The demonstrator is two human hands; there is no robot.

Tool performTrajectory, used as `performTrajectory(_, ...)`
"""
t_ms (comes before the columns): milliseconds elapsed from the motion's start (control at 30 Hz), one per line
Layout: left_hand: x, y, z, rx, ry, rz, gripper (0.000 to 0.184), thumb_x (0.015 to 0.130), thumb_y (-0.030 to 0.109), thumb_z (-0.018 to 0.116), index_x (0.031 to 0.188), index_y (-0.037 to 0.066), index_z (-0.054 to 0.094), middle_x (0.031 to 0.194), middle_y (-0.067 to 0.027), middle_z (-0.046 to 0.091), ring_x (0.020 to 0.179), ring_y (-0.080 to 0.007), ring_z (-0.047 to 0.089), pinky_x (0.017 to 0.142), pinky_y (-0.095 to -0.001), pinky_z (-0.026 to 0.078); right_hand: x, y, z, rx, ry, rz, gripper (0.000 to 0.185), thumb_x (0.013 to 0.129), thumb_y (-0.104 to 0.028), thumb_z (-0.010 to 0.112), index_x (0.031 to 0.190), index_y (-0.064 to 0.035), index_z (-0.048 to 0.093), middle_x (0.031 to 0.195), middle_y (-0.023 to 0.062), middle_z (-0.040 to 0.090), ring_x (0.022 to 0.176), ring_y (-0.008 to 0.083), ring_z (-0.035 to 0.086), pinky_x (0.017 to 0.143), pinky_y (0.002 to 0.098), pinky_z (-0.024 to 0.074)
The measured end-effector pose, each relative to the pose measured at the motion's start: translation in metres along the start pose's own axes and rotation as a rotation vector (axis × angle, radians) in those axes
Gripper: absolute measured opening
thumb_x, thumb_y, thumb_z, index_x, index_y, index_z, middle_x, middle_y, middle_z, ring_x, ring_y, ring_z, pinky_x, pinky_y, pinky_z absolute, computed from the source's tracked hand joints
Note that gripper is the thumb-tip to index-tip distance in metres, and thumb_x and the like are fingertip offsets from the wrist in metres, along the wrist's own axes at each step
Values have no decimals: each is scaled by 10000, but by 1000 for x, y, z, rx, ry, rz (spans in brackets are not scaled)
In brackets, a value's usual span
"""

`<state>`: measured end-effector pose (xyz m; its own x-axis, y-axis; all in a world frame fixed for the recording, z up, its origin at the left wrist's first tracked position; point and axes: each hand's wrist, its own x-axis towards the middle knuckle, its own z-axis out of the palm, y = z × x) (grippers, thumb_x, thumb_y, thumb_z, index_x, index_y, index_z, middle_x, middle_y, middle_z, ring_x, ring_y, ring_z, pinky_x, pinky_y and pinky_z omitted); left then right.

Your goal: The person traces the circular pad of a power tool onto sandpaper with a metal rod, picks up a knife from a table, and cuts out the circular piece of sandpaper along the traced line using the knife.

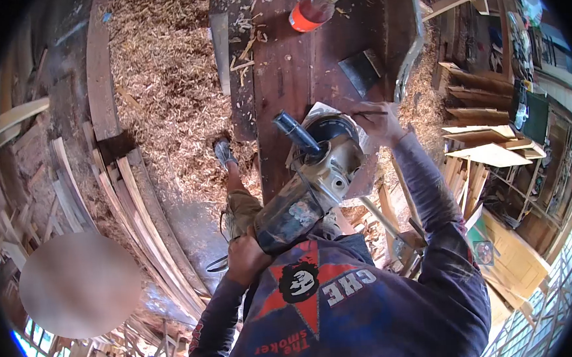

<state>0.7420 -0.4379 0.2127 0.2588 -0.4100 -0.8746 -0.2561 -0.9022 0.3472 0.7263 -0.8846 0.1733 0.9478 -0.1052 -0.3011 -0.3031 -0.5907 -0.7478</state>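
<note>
The left hand (246, 259) is closed around the rear of the grinder (288, 215); the right hand (383, 126), beside its round head, pinches a thin stick (369, 113). Good control calls for a firm left grip and right fingertips clear of the wheel.

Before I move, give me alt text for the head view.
Left hand gripping a power grinder at a wooden bench; right hand holding a thin dark stick near its head. Beyond: red-labelled bottle, dark block.
</note>
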Motion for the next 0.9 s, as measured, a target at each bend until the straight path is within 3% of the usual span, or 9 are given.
performTrajectory(133, 2, 4, -25, 108, -36, -15, 718, 668, 481, 816, 1084, -71, 623, 911, -276, 700, 934, -432, 687, 847, -492, 531, -55, 29, 14, 40, 208, 67, 148, 881, -65, 655, 1002, -28, 730, 937, 161, 728, 834, 291, 724, 742, 364, 563)
performTrajectory(200, 6, 4, -38, 167, -43, -2, 689, 662, 518, 822, 1001, -65, 684, 931, -289, 701, 952, -438, 685, 850, -495, 533, -88, 36, 21, 51, 196, 266, 150, 863, -64, 675, 998, -34, 734, 932, 164, 731, 827, 286, 723, 736, 366, 564)
performTrajectory(267, 16, -2, -48, 218, -43, -102, 629, 666, 547, 813, 874, -40, 724, 966, -299, 701, 982, -445, 680, 870, -506, 529, -114, 27, 34, 73, 327, 215, 157, 889, -70, 668, 1028, -25, 727, 897, 123, 743, 790, 243, 718, 717, 356, 561)
performTrajectory(333, 13, 6, -73, 232, -11, -40, 610, 687, 522, 807, 927, -31, 713, 995, -312, 694, 994, -462, 669, 879, -515, 525, -140, 8, 53, 453, 627, 447, 169, 940, -88, 629, 1057, 1, 712, 843, 90, 731, 764, 189, 700, 690, 339, 555)
performTrajectory(367, 17, 8, -84, 253, 13, 1, 612, 681, 511, 816, 998, -2, 713, 984, -296, 699, 990, -446, 673, 864, -504, 533, -160, 24, 76, 589, 639, 580, 232, 1006, -111, 581, 1154, 49, 658, 941, 81, 727, 888, 152, 680, 773, 280, 539)
performTrajectory(500, 45, -3, -126, 379, 52, 212, 589, 697, 405, 818, 1121, 25, 664, 976, -272, 705, 957, -446, 674, 836, -508, 536, -180, -14, 159, 621, 897, 659, 253, 1034, -129, 529, 1213, 16, 633, 930, 68, 714, 793, 127, 679, 677, 245, 528)
performTrajectory(567, 56, 5, -154, 423, 7, 300, 607, 706, 384, 811, 1137, -1, 625, 950, -281, 703, 922, -464, 673, 823, -523, 532, -173, -38, 190, 923, 1050, 734, 293, 1034, -184, 531, 1229, 7, 637, 917, 100, 717, 670, 106, 643, 629, 259, 538)
performTrajectory(800, 131, 13, -239, 649, -109, 547, 518, 735, 350, 763, 1134, 39, 651, 952, -272, 704, 927, -469, 671, 823, -518, 537, -98, -85, 187, 935, 1325, 950, 376, 1047, -303, 525, 1217, -9, 686, 988, 58, 719, 596, 58, 563, 537, 231, 457)
performTrajectory(900, 161, 27, -271, 677, -213, 685, 452, 744, 357, 744, 1087, 70, 679, 957, -262, 702, 923, -461, 667, 804, -520, 539, -72, -98, 183, 989, 1523, 886, 401, 1047, -311, 515, 1220, 12, 678, 1031, 76, 724, 770, 100, 620, 708, 243, 482)
